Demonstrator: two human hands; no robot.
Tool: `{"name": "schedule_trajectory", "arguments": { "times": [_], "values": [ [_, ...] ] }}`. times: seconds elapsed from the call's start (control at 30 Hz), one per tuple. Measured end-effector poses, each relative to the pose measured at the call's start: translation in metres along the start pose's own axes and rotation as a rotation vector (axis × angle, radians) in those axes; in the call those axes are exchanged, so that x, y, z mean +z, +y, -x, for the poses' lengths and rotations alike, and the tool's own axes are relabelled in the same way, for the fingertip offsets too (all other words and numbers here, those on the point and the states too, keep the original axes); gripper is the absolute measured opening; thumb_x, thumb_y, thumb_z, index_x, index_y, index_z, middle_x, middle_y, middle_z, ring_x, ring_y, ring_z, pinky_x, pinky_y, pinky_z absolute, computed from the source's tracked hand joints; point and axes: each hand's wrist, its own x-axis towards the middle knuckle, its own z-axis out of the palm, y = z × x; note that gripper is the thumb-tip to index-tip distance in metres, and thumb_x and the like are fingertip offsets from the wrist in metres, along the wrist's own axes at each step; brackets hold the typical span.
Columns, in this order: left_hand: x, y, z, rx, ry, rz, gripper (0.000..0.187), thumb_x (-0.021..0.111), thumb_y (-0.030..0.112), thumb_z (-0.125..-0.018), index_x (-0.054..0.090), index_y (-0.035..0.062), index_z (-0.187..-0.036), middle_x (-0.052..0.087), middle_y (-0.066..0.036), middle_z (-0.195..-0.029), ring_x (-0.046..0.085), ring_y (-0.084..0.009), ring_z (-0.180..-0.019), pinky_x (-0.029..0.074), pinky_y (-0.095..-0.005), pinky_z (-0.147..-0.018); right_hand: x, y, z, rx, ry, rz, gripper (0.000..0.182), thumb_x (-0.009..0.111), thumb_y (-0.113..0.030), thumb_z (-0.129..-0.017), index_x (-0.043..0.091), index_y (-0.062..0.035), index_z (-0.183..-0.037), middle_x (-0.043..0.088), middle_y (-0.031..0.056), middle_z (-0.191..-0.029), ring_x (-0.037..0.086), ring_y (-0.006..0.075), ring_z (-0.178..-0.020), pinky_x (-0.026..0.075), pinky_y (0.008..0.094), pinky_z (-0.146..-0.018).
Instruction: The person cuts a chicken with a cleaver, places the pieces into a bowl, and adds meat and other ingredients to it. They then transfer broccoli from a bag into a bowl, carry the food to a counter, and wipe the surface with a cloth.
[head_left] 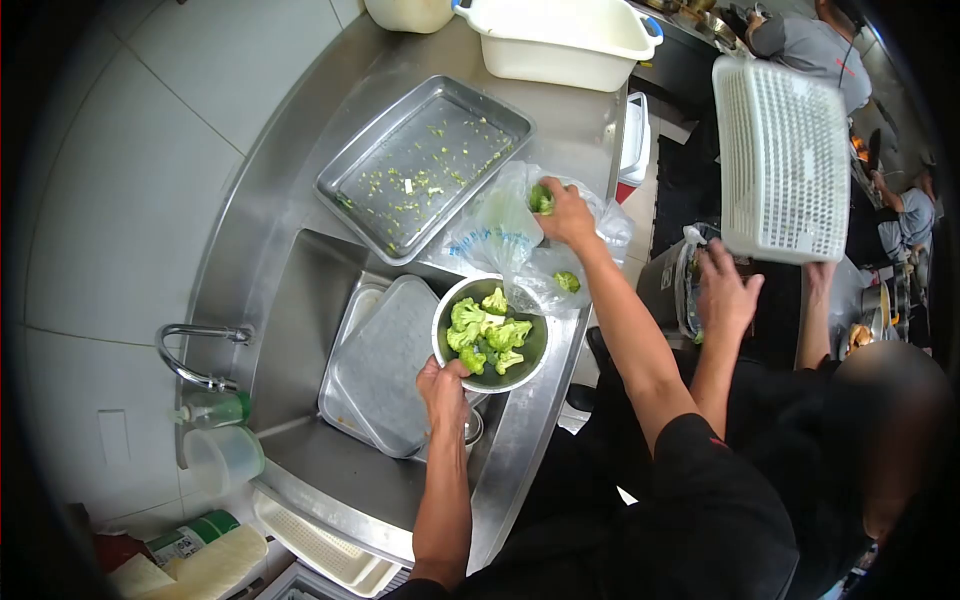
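Observation:
My left hand (443, 386) grips the near rim of a steel bowl (528, 368) that holds several broccoli florets (487, 330). The bowl rests at the edge of the sink (300, 300). My right hand (566, 214) is closed on one broccoli floret (541, 198) at the mouth of a clear plastic bag (490, 232) lying on the steel counter. Another floret (567, 281) shows inside the bag, just beside the bowl.
A steel tray (350, 180) with green scraps lies on the counter, and two more trays (385, 365) sit in the sink. A white tub (560, 45) stands at the far end. A co-worker's hand (725, 290) reaches over a bin; they hold up a white basket (785, 160). A tap (195, 350) stands by the wall.

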Motion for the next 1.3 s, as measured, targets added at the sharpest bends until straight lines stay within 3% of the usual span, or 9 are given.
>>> {"name": "schedule_trajectory", "arguments": {
  "times": [0.23, 0.3, 0.33, 0.47, 0.57, 0.73, 0.97, 1.23, 1.3],
  "values": [
    [0.001, -0.009, -0.006, 0.010, -0.035, -0.008, 0.031, 0.046, -0.012, -0.060, 0.058, -0.0075, -0.088, 0.062, -0.011, -0.079, 0.059, -0.0164, -0.061, 0.049, -0.0253, -0.056, 0.014, -0.033, -0.013, -0.061, 0.055, 0.053, 0.068, 0.066, -0.035, -0.067, 0.039, -0.0244, -0.129, 0.038, 0.0148, -0.129, 0.047, 0.0397, -0.111, 0.046, 0.0489, -0.085],
    [0.001, -0.009, -0.004, 0.033, -0.009, 0.005, 0.022, 0.050, -0.007, -0.061, 0.060, -0.0036, -0.080, 0.061, -0.007, -0.069, 0.052, -0.0099, -0.049, 0.038, -0.0210, -0.042, 0.020, -0.030, -0.013, -0.170, 0.046, 0.122, 0.067, 0.066, -0.037, -0.068, 0.040, -0.0235, -0.128, 0.038, 0.0145, -0.128, 0.047, 0.0397, -0.110, 0.045, 0.0495, -0.085],
    [0.003, -0.008, -0.002, 0.026, 0.011, -0.003, 0.022, 0.050, -0.007, -0.061, 0.060, -0.0033, -0.080, 0.061, -0.007, -0.069, 0.051, -0.0103, -0.049, 0.038, -0.0219, -0.042, 0.022, -0.028, -0.016, -0.275, 0.043, 0.198, 0.065, 0.065, -0.038, -0.068, 0.041, -0.0226, -0.127, 0.039, 0.0143, -0.127, 0.047, 0.0397, -0.109, 0.045, 0.0501, -0.085],
    [0.002, -0.011, -0.004, 0.038, 0.023, -0.023, 0.021, 0.051, -0.006, -0.060, 0.060, -0.0028, -0.079, 0.061, -0.007, -0.069, 0.051, -0.0111, -0.049, 0.038, -0.0232, -0.041, 0.032, -0.020, -0.034, -0.265, 0.003, 0.189, 0.060, 0.066, -0.043, -0.067, 0.047, -0.0212, -0.120, 0.040, 0.0136, -0.123, 0.048, 0.0383, -0.107, 0.044, 0.0517, -0.084],
    [0.000, -0.011, -0.005, 0.006, 0.009, -0.045, 0.032, 0.048, -0.010, -0.059, 0.058, -0.0074, -0.089, 0.062, -0.011, -0.076, 0.057, -0.0151, -0.054, 0.046, -0.0239, -0.047, 0.023, -0.029, -0.011, -0.254, 0.004, 0.041, 0.046, 0.066, -0.039, -0.069, 0.054, -0.0188, -0.109, 0.043, 0.0137, -0.118, 0.049, 0.0371, -0.104, 0.045, 0.0509, -0.081],
    [0.003, -0.010, 0.000, 0.001, -0.004, 0.020, 0.032, 0.049, -0.009, -0.058, 0.058, -0.0067, -0.089, 0.062, -0.010, -0.075, 0.055, -0.0141, -0.052, 0.043, -0.0231, -0.044, 0.048, -0.025, 0.003, -0.235, 0.143, 0.038, 0.024, 0.064, -0.026, -0.072, 0.059, -0.0155, -0.093, 0.047, 0.0140, -0.112, 0.053, 0.0360, -0.096, 0.047, 0.0466, -0.076],
    [0.001, -0.006, 0.006, 0.004, 0.055, 0.029, 0.027, 0.051, -0.008, -0.059, 0.056, -0.0055, -0.085, 0.060, -0.009, -0.070, 0.051, -0.0130, -0.047, 0.037, -0.0231, -0.039, 0.031, -0.037, 0.031, -0.498, 0.272, -0.050, 0.032, 0.069, -0.012, -0.064, 0.057, -0.0151, -0.093, 0.047, 0.0122, -0.114, 0.054, 0.0340, -0.092, 0.049, 0.0439, -0.073],
    [-0.001, -0.005, 0.005, 0.012, 0.040, -0.037, 0.019, 0.051, -0.006, -0.061, 0.057, -0.0053, -0.079, 0.060, -0.010, -0.069, 0.053, -0.0144, -0.048, 0.043, -0.0257, -0.040, 0.047, -0.067, 0.018, -0.324, 0.093, 0.054, 0.042, 0.069, -0.005, -0.062, 0.056, -0.0159, -0.101, 0.040, 0.0127, -0.117, 0.053, 0.0385, -0.092, 0.050, 0.0453, -0.073],
    [-0.001, -0.004, 0.005, 0.016, 0.043, -0.016, 0.018, 0.051, -0.006, -0.061, 0.057, -0.0045, -0.078, 0.059, -0.010, -0.068, 0.053, -0.0140, -0.048, 0.043, -0.0255, -0.040, 0.045, -0.078, 0.017, -0.125, 0.034, 0.172, 0.046, 0.070, -0.005, -0.061, 0.056, -0.0168, -0.104, 0.040, 0.0123, -0.114, 0.053, 0.0378, -0.092, 0.050, 0.0449, -0.073]
  ]
}}
